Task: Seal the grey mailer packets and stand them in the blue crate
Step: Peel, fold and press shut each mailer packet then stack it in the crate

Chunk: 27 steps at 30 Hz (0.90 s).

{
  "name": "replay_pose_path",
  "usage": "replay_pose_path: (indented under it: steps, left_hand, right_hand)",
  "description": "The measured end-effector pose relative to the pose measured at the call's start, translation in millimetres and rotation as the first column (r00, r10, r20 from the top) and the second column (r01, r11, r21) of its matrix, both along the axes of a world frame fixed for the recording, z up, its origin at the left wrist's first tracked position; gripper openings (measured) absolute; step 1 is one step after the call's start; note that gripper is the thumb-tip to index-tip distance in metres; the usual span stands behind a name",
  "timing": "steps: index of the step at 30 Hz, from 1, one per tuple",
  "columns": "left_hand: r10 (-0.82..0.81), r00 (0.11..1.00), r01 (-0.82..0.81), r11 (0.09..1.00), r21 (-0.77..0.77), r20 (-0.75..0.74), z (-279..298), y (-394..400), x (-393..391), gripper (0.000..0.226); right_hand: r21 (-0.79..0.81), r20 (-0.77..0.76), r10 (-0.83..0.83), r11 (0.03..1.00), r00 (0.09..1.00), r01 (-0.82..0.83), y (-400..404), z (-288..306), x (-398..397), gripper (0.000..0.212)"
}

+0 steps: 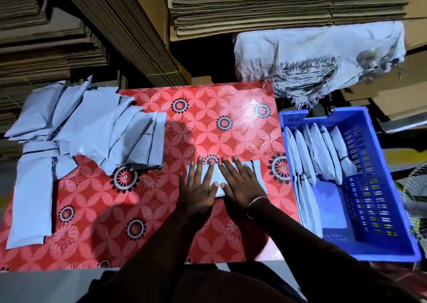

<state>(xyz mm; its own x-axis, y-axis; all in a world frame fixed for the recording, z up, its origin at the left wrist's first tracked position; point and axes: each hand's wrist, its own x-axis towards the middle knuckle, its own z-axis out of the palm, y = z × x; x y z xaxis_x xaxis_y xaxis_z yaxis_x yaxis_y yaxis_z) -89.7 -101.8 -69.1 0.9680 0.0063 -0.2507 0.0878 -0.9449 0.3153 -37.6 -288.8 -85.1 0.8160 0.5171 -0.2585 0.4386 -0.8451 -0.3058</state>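
One grey mailer packet (240, 178) lies flat on the red flowered table (208, 122) under both flat, straight-fingered hands, left hand (198, 187) and right hand (242, 184). At 3 o'clock, one blue crate (381, 240) holds about nine standing packets (321, 154); at 9 o'clock lies a loose pile (87, 127), too overlapped to count.

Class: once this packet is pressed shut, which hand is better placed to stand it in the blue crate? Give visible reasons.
Right. The right hand lies flat on the grey packet on the side nearer the blue crate; the left hand presses farther away.
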Motion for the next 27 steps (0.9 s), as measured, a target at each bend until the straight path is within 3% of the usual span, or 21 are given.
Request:
replay_pose_path:
  steps: [4,9,12,15,17,20,23,27]
  left_hand:
    - [0.038,0.999,-0.038,0.999,0.018,-0.028,-7,9,-6,0.074]
    - [0.044,0.995,-0.046,0.999,-0.016,-0.094,-15,25,-8,0.092]
    - [0.050,0.993,-0.054,0.998,-0.033,-0.108,-8,24,-8,0.084]
    - [0.063,0.997,-0.061,0.997,0.048,-0.043,1,20,-6,0.071]
    - [0.065,0.996,-0.071,0.992,0.102,0.063,7,17,0,0.071]
    - [0.056,0.993,-0.062,0.997,0.053,0.103,7,9,12,0.079]
    - [-0.054,0.992,0.058,0.998,-0.027,0.115,5,1,25,0.089]
    - [-0.116,0.993,0.117,0.992,-0.043,0.033,-4,-12,36,0.109]
  right_hand:
    - [-0.004,0.020,-0.001,1.000,1.000,0.001,-16,5,-4,0.066]
    - [-0.023,-0.016,-0.167,0.986,0.986,0.167,-45,9,-16,0.076]
    - [0.032,-0.056,-0.257,0.965,0.965,0.259,-60,12,-25,0.078]
    - [0.103,-0.095,-0.344,0.930,0.934,0.353,-69,8,-30,0.076]
    - [0.206,-0.059,-0.441,0.873,0.896,0.443,-71,12,-33,0.071]
    - [0.510,0.058,-0.557,0.730,0.829,0.455,-72,28,-45,0.047]
    - [0.621,0.041,-0.533,0.676,0.845,0.396,-64,39,-60,0.030]
    - [0.586,-0.119,-0.425,0.700,0.897,0.409,-55,26,-69,0.035]
